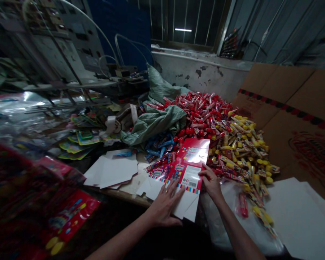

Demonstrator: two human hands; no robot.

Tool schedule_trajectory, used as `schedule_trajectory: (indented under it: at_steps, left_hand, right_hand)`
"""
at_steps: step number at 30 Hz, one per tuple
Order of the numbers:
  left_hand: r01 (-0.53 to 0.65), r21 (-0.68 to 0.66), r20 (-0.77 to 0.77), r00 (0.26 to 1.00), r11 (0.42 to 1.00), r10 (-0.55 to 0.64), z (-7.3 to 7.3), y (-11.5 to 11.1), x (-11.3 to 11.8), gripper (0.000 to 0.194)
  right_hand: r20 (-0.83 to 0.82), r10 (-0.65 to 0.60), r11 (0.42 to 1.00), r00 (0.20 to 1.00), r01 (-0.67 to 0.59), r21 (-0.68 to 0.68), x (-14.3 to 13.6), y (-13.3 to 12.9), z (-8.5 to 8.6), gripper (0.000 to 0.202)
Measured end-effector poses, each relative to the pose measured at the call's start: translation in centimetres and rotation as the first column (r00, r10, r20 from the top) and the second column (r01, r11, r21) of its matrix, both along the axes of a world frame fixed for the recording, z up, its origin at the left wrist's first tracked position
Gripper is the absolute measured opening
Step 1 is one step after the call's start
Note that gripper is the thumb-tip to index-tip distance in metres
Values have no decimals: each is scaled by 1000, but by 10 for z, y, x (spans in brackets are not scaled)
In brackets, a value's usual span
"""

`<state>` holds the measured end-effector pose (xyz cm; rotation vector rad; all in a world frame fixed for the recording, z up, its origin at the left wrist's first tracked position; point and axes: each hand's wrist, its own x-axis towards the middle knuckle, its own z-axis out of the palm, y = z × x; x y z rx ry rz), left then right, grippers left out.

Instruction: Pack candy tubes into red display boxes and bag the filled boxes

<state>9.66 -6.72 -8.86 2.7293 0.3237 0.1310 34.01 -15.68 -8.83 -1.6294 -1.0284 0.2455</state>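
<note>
While the left hand [165,206] lies flat with its fingers spread over the lower part of a red printed carton blank [188,168], gripping nothing, the right hand [212,183] meets the blank's right edge with bent fingers; whether its thumb pinches the card from beneath I cannot tell. The blank lies in front of the person at the near edge of the workbench [141,177], its printed face and barcode upward, white flaps toward the body. Directly behind it spreads a heap of red-capped tubes [203,110], with yellow-capped tubes [242,144] to the right and blue tubes [160,147] to the left, beside a crumpled green woven sack [158,122]. Left of the blank sits a stack of white card sheets [112,170]; more white sheets [300,215] lie at far right, before a corrugated cardboard box [280,137].
</note>
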Motion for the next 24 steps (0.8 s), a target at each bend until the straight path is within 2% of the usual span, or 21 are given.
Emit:
schedule_trajectory:
  at_steps: [5,6,9,11,15,18,22,24]
  left_hand:
    - [47,34,88,995,998,-49,-1,9,-13,90]
    - [57,54,109,992,997,-62,0,9,-13,81]
    - [39,156,186,980,987,-68,5,10,-10,37]
    - [-29,225,265,964,974,-32,13,12,-3,25]
    - [-161,285,439,898,945,21,38,22,15,22]
    - [-192,362,494,869,912,-13,60,26,30,18]
    - [-132,516,446,885,846,-134,81,22,43,20]
    - [-90,582,400,897,808,-188,85,17,46,21]
  right_hand:
    - [-22,8,1000,1000,-8,-28,5,1,-9,20]
    - [-18,5,999,1000,-6,-37,7,1,-10,20]
    - [18,8,995,1000,-6,-100,9,-1,-8,22]
    - [89,15,983,996,2,-186,6,-4,2,29]
    - [333,36,966,942,53,-254,-14,-13,37,47]
    - [432,172,955,885,-42,-293,-33,-15,64,55]
    - [378,341,875,861,-144,-462,-35,-9,86,58]
    - [239,493,777,836,-299,-554,-27,-9,92,67]
